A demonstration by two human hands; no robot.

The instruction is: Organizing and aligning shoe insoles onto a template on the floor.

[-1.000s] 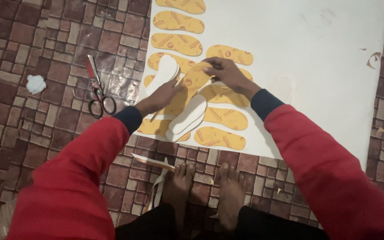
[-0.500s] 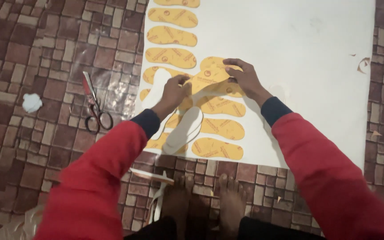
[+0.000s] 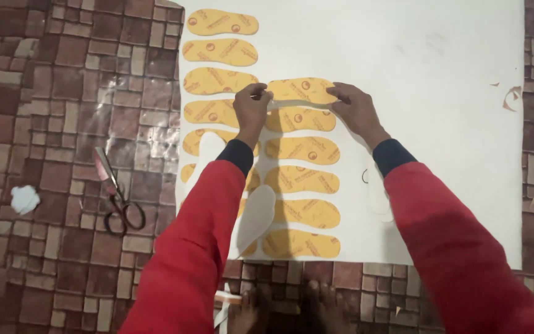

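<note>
Yellow insole is pinched at either end by left hand and right hand, seemingly aligning it above the column on the white sheet; scissors lie left.

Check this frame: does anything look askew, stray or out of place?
Mostly orderly: the yellow insole shapes sit in two neat columns on the white sheet, both hands on the top one. Two white cut-out insoles lie skewed over the left column. Small scraps dot the sheet's right edge; scissors lie open on the floor.
</note>
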